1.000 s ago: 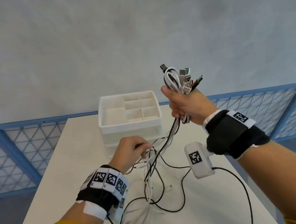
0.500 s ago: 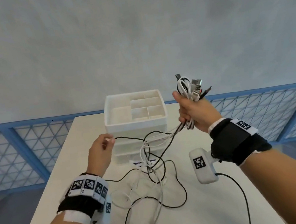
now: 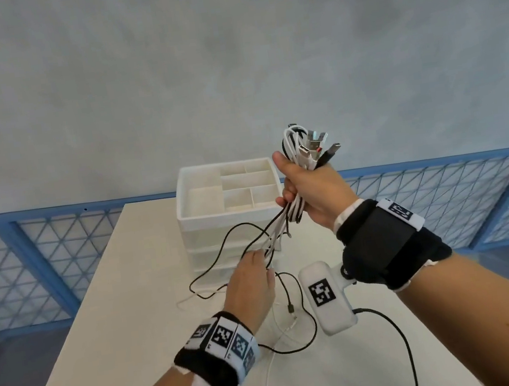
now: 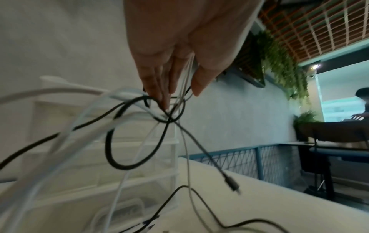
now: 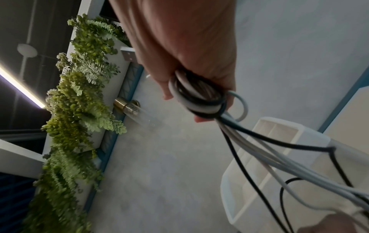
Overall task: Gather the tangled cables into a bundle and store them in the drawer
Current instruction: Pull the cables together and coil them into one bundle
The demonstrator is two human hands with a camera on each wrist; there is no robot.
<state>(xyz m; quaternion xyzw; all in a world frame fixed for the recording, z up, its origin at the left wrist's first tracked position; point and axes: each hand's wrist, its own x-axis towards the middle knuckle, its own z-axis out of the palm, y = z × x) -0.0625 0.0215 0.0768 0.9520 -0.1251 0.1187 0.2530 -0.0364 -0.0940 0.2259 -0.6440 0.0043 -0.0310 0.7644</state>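
My right hand (image 3: 305, 186) is raised beside the white drawer unit (image 3: 206, 231) and grips a cable bundle (image 3: 304, 150) of black and white cables, plugs sticking out above the fist. In the right wrist view the coiled cable bundle (image 5: 199, 100) sits inside the curled right hand (image 5: 197, 88). Strands run down from it to my left hand (image 3: 263, 258), which pinches them between thumb and fingers just below. The left wrist view shows the left hand (image 4: 175, 88) with thin strands passing between thumb and fingers (image 4: 157, 85). Loose cable ends (image 3: 291, 312) trail on the table (image 3: 125, 307).
The drawer unit (image 4: 139, 157) carries an open compartment tray on top; its drawers look closed. A white wrist camera module (image 3: 325, 300) with a black lead hangs under my right wrist. A blue mesh railing (image 3: 44, 253) stands beyond the table's far and side edges.
My left hand, which held one strand out to the left, has come back right and now holds the strands under my right hand. More cable has lifted off the table.
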